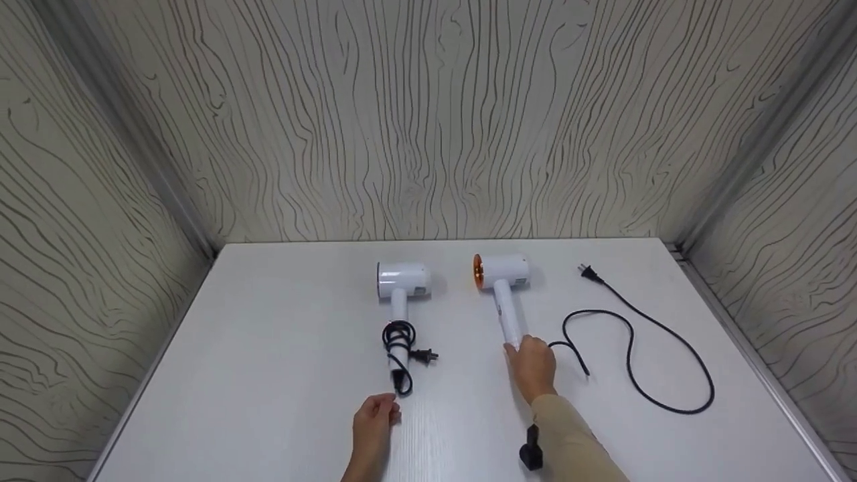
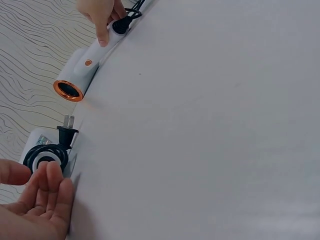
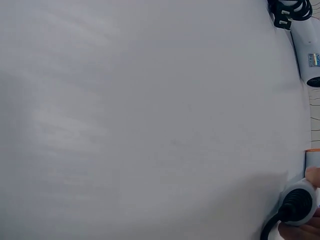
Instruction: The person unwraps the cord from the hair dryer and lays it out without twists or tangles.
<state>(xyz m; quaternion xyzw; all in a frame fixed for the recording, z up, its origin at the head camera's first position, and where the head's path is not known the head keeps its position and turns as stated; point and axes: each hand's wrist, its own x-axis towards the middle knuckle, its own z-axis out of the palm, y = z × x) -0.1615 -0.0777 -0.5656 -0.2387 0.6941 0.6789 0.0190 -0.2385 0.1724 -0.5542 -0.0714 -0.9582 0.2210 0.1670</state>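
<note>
Two white hair dryers lie on the white table. My right hand [image 1: 534, 365] grips the handle end of the right hair dryer [image 1: 507, 270], which has an orange ring round its nozzle. Its black cord [image 1: 631, 335] lies loose in curves to the right, with the plug [image 1: 589, 273] towards the back. The left hair dryer [image 1: 404, 278] has its cord [image 1: 399, 331] coiled round the handle, and its plug [image 1: 424, 355] sticks out to the right. Just in front of that handle's end is my left hand [image 1: 375, 422], holding nothing. The left wrist view shows its fingers [image 2: 54, 176] relaxed and slightly bent.
Wood-grain panels [image 1: 428, 120] rise behind the table [image 1: 268, 375] and on both sides, with grey metal strips at the corners. A small black object [image 1: 531, 452] is at the right sleeve [image 1: 569, 435].
</note>
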